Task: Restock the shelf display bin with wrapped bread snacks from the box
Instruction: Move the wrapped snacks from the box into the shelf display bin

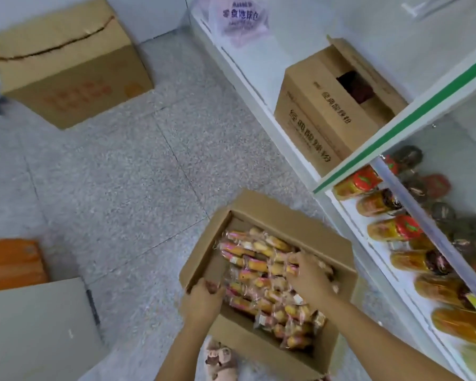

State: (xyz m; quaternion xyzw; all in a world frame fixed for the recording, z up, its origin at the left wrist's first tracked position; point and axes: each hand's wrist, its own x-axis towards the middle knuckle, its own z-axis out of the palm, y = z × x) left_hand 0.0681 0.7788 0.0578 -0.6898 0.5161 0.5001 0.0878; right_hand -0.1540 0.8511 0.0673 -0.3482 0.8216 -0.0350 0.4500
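Cardboard box (270, 209) sits open on the floor, just beside the white shelf (285, 138), packed w/ wrapped bread snacks (259, 273). L hand (204, 296) grips the box's left wall, fingers curled over the rim. R hand (311, 274) is down among the snacks, fingers bent. It's blurred, so can't tell if it's grasping one. Jars (390, 229) line the shelf.

Open cardboard box (272, 207) sits on the floor beside the shelf, flaps folded out. Inside, the snacks (256, 264), golden bread in clear pink-trimmed wrappers, lie jumbled flat, covering most of the bottom.
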